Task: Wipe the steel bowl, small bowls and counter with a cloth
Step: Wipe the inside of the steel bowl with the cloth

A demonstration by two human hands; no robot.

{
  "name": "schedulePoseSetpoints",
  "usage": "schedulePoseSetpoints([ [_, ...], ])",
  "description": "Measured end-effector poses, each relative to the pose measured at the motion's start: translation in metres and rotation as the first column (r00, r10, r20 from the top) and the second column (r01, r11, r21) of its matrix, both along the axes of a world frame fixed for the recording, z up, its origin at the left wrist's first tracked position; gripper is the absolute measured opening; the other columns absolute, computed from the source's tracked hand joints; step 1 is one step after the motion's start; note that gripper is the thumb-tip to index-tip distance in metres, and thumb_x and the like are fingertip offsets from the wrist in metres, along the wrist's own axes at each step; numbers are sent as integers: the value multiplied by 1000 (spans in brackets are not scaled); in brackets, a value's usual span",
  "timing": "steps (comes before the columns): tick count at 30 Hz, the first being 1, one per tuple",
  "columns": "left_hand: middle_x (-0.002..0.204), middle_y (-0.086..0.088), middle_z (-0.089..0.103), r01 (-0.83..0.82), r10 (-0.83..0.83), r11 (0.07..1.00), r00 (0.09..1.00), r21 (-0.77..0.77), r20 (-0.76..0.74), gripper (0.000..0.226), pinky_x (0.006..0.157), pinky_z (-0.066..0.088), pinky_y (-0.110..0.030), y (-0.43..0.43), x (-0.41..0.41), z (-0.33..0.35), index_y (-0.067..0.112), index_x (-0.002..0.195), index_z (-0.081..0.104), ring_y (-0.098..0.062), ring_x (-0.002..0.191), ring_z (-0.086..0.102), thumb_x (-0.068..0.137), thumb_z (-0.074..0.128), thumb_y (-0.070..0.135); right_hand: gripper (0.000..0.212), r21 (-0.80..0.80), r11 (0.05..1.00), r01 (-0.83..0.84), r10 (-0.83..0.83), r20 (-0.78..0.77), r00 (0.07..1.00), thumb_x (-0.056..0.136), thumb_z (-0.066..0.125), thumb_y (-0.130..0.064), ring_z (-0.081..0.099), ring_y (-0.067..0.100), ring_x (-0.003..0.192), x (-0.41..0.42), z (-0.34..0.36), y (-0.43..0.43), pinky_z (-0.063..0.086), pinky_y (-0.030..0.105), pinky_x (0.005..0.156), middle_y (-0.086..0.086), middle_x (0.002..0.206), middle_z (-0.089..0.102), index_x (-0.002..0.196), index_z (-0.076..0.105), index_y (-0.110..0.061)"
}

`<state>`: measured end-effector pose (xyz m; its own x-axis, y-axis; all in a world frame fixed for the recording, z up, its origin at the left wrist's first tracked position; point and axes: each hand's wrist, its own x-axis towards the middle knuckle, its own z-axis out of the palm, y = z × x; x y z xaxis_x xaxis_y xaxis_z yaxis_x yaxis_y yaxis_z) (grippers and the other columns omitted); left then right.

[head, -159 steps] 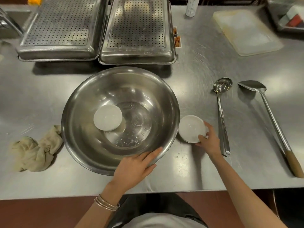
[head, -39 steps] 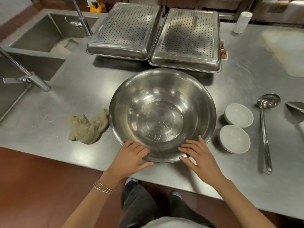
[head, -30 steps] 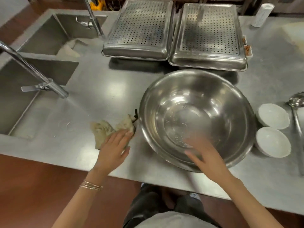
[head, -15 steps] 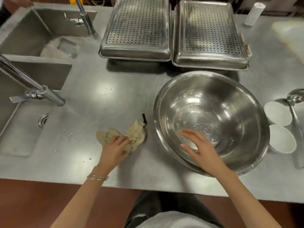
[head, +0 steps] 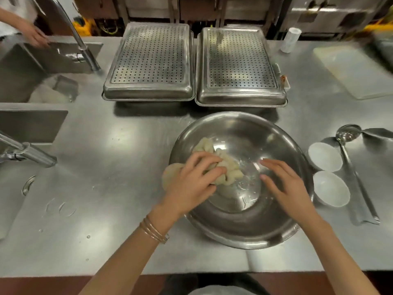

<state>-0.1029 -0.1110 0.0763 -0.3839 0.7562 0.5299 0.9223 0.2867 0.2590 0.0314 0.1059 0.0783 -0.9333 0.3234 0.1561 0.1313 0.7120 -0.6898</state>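
Steel counter [head: 110, 209], cloth [head: 225, 167] seemingly bunched in bowl [head: 276, 141]

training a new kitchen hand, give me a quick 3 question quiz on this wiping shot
1. Which hand grips the cloth?
2. True or false: the two small white bowls sit inside the steel bowl.
3. What lies right of the small bowls: A ladle, B whisk, C knife?

Key
1. The left hand; the right hand is spread open over the steel bowl.
2. False; they stand on the counter beside it.
3. A, the ladle.
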Motion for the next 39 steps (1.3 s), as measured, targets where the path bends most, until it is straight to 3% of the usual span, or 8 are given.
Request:
schedulePoseSetpoints([
  [6, 110, 0, 64, 108, -38, 933, 978, -342, 206, 30, 55, 57, -35, 29, -8, -77, 23, 100, 66, -15, 109, 43, 71, 69, 16, 33, 10, 1000, -23, 22, 101, 995, 91, 56, -22, 51, 9, 114, -2, -34, 21, 26, 3, 98, -3, 124, 54, 124, 57, -16],
  [13, 131, -5, 56, -289, 333, 923, 931, -253, 151, 39, 109, 32, -45, -34, 8, -76, 15, 123, 60, -21, 128, 43, 87, 50, 27, 40, -52, 977, -206, 212, 259, 942, 89, 56, -36, 46, 22, 122, -46, -80, 14, 39, 38, 103, 4, 130, 48, 127, 56, -25],
  [19, 140, -1, 47, -327, 426, 879, 865, -348, 263, 41, 112, 30, -42, -43, 20, -86, 17, 125, 58, -17, 140, 23, 90, 41, 30, 59, 94, 875, -475, 330, 600, 728, 82, 41, -70, -4, 36, 141, -93, -113, -48, 1, 63, 108, 0, 155, 11, 137, 27, -53],
  [24, 156, 2, 16, -328, 455, 867, 829, -376, 325, 57, 112, 30, -41, -44, 18, -84, 19, 145, 31, -13, 145, 1, 89, 39, 31, 42, 332, 749, -574, 234, 677, 698, 89, 43, -54, 19, 29, 133, -72, -126, -19, 19, 65, 101, -5, 144, 28, 129, 40, -40],
  [29, 154, 9, -24, -416, 535, 845, 621, -337, 573, 90, 94, 46, -24, -32, 24, -80, 20, 148, -13, -14, 145, -3, 89, 55, 22, 60, 45, 979, -199, 128, 623, 772, 85, 60, -39, 17, 25, 137, -81, -105, 18, 11, 40, 109, 9, 146, 28, 138, 33, -34],
  [32, 155, 4, -21, -426, 575, 818, 637, -386, 514, 89, 103, 40, -27, -29, 22, -80, 15, 149, -10, -14, 144, -8, 88, 56, 21, 64, 59, 997, -49, -7, 708, 706, 77, 44, -74, 9, 41, 139, -91, -125, -14, 7, 64, 106, 6, 151, 10, 135, 22, -55],
  [36, 157, -4, -9, -440, 607, 787, 681, -432, 410, 86, 115, 24, -41, -35, 18, -78, 11, 149, 0, -10, 140, -9, 86, 57, 22, 46, 347, 757, -553, 268, 607, 748, 74, 40, -59, 31, 39, 123, -79, -136, -47, 36, 67, 86, 10, 133, 47, 110, 55, -35],
  [39, 157, 1, -9, -392, 550, 828, 708, -402, 443, 84, 113, 29, -37, -42, 12, -79, 13, 150, 3, -10, 143, -3, 87, 57, 22, 71, 441, 601, -667, 451, 502, 738, 69, 59, -49, 31, 41, 127, -76, -137, -29, 35, 62, 90, 8, 142, 39, 135, 33, -38],
])
